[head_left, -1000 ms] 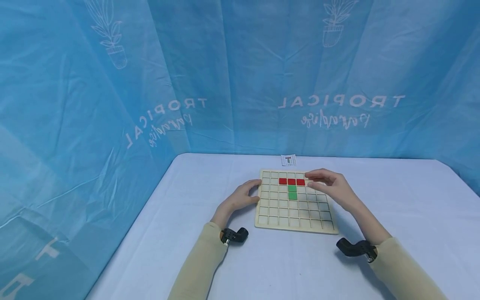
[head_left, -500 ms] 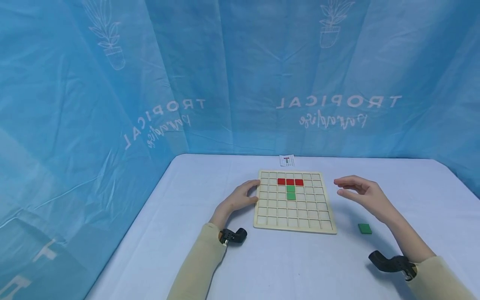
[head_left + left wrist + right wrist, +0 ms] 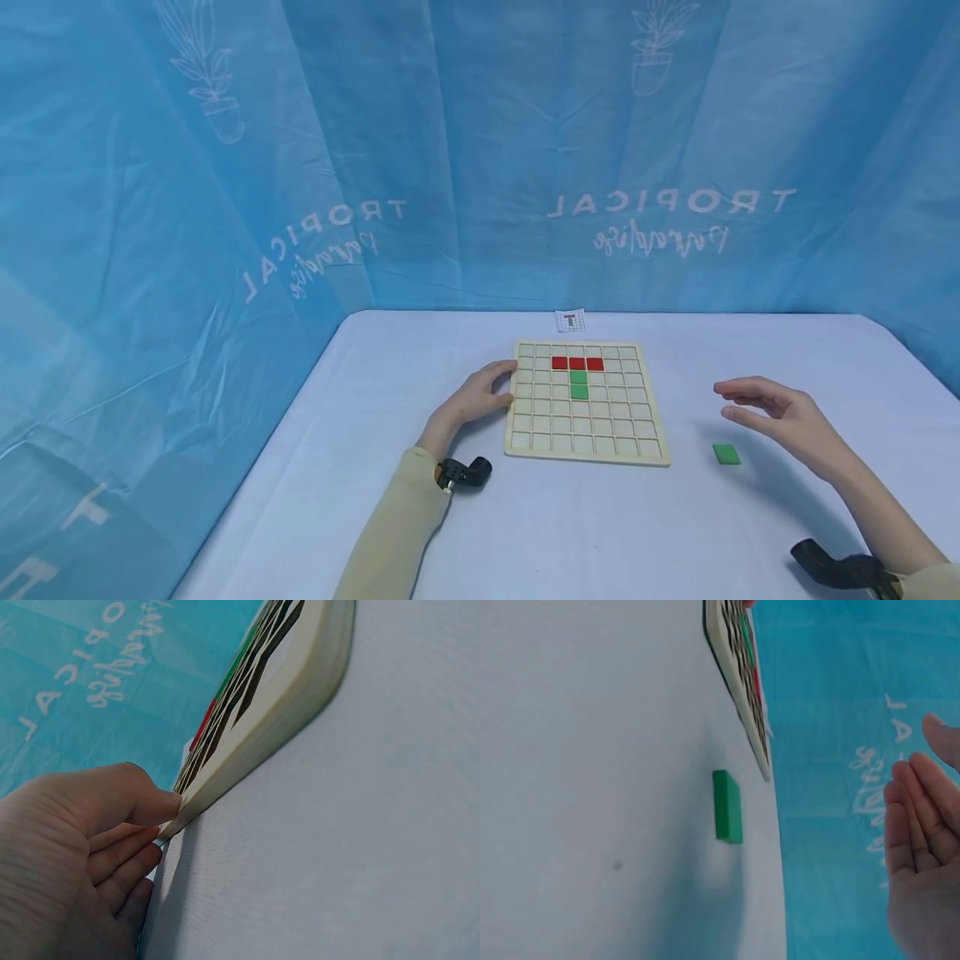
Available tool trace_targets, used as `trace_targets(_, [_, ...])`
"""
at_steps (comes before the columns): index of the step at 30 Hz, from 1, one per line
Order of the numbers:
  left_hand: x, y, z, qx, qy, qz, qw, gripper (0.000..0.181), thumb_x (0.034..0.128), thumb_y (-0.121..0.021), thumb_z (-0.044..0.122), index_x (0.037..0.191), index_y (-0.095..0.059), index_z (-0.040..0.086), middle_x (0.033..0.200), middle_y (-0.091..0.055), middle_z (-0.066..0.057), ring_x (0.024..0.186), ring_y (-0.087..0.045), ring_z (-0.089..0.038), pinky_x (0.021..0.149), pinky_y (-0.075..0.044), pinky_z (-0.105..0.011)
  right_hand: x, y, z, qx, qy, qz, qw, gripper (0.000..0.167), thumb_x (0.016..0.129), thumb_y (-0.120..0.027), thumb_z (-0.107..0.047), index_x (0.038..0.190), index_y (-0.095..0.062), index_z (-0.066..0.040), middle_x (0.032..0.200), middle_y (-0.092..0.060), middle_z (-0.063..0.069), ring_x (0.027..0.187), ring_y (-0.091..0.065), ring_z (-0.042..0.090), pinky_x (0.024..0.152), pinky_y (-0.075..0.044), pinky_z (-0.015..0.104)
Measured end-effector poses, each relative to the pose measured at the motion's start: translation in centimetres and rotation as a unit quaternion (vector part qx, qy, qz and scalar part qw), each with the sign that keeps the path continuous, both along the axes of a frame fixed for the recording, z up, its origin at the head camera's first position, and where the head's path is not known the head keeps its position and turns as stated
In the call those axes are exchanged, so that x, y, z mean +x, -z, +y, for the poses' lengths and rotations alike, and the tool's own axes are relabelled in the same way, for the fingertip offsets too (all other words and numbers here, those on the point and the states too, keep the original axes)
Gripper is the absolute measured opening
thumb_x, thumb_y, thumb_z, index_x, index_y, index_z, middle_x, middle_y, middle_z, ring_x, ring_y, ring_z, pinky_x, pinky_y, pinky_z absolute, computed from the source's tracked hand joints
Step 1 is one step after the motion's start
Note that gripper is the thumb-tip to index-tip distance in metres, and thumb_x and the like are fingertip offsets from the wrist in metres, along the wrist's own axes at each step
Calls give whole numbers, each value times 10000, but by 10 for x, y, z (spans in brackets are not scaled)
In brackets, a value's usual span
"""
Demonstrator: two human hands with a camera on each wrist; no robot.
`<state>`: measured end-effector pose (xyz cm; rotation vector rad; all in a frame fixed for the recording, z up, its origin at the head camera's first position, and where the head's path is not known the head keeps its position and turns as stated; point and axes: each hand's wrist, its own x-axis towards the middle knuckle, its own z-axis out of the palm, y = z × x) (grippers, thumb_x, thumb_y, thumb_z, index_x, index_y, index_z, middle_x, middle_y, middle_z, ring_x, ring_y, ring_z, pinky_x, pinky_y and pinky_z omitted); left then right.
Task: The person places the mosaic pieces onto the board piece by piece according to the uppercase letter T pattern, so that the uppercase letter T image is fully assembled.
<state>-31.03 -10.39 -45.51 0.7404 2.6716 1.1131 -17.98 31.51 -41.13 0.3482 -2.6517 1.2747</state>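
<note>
A pale square board (image 3: 585, 450) with a grid of recessed cells lies on the table. Three red tiles (image 3: 577, 364) form a row in it, and two green tiles (image 3: 578, 384) run down from the middle one. Against the board's left edge rest the thumb and fingertips of my left hand (image 3: 472, 396); in the left wrist view the thumb (image 3: 142, 799) touches the rim. To the right of the board a loose green tile (image 3: 726, 454) lies flat. Above and beyond that tile hovers my right hand (image 3: 780, 417), its fingers loosely bent, with nothing held.
Behind the board lies a small paper card (image 3: 570, 321) printed with a grid and a T shape. A white cloth covers the table (image 3: 420, 358). Blue printed curtains (image 3: 510, 150) hang along the back and left side.
My right hand has moved right, away from the board's upper right, uncovering the loose green tile. My left hand stays at the board's left edge. The head view has shifted slightly.
</note>
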Motion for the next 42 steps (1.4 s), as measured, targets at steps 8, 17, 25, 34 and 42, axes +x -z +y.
trace_targets(8, [-1, 1, 1, -11, -10, -13, 10000, 591, 878, -607, 104, 1428, -396, 51, 1472, -368, -93, 1376, -276, -234, 1128, -232, -362, 13, 11, 12, 57, -61, -175, 9998, 407, 882, -682, -201, 1245, -575, -51, 1159, -612, -77, 1019, -485, -111, 820, -379, 14])
trace_targets(17, [0, 4, 0, 9, 12, -23, 10000, 596, 877, -618, 95, 1425, -392, 33, 1470, -368, -104, 1372, -281, -246, 1130, -227, -373, 20, 25, 15, -9, -96, -186, 9998, 398, 886, -677, -192, 1238, -584, -32, 1160, -623, -47, 1028, -499, -99, 829, -385, 25])
trace_targets(25, [-3, 4, -1, -32, 69, 105, 9999, 594, 878, -616, 103, 1423, -393, 29, 1466, -374, -108, 1368, -291, -247, 1127, -235, -365, 19, 35, 14, 471, -120, -427, 9979, 378, 841, -723, -283, 1165, -650, -104, 1132, -640, 30, 997, -516, -87, 816, -433, 94])
trace_targets(34, [-3, 0, 1, -68, -11, 39, 10000, 604, 870, -613, 120, 1430, -394, 58, 1474, -367, -85, 1375, -280, -232, 1129, -226, -366, 17, 45, 15, 1007, -122, -46, 9948, 340, 785, -771, -291, 1088, -692, -158, 1052, -658, -31, 967, -540, -72, 814, -453, 110])
trace_targets(42, [-2, 1, 0, -117, -11, 22, 9999, 606, 871, -614, 119, 1432, -391, 59, 1475, -366, -82, 1376, -278, -229, 1130, -225, -359, 17, 51, 17, 1314, -179, 298, 9907, 343, 750, -797, -277, 1067, -697, -190, 1038, -658, -61, 988, -527, -69, 819, -447, 106])
